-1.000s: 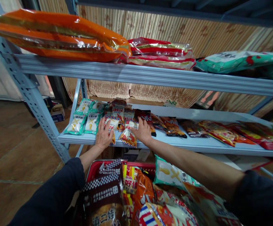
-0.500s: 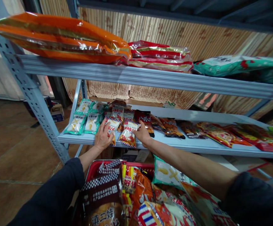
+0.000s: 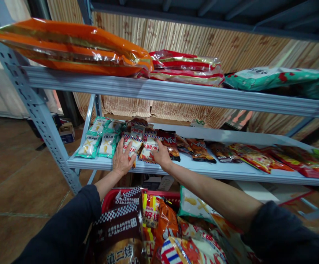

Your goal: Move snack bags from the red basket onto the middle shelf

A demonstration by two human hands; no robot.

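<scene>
Two small white-and-orange snack bags with red lettering lie side by side at the front of the lower shelf (image 3: 197, 165). My left hand (image 3: 122, 158) rests on the left snack bag (image 3: 132, 146), fingers spread over its front. My right hand (image 3: 162, 156) has its fingers closed on the right edge of the right snack bag (image 3: 148, 148); its fingertips partly cover that edge. Behind them are more bags of the same kind (image 3: 137, 130). Green-and-white snack bags (image 3: 108, 145) sit just left of my left hand, and dark red-and-black bags (image 3: 171, 143) just right of my right hand.
Below me is a red basket (image 3: 111, 198) filled with snack bags, including a brown one (image 3: 118, 234). More packets (image 3: 252, 154) run along the shelf to the right. Large orange bags (image 3: 74, 47) lie on the shelf above. A blue-grey upright (image 3: 46, 124) stands at the left.
The right snack bag has moved back and lies closer in line with the left one. My left fingers have spread further over the left bag.
</scene>
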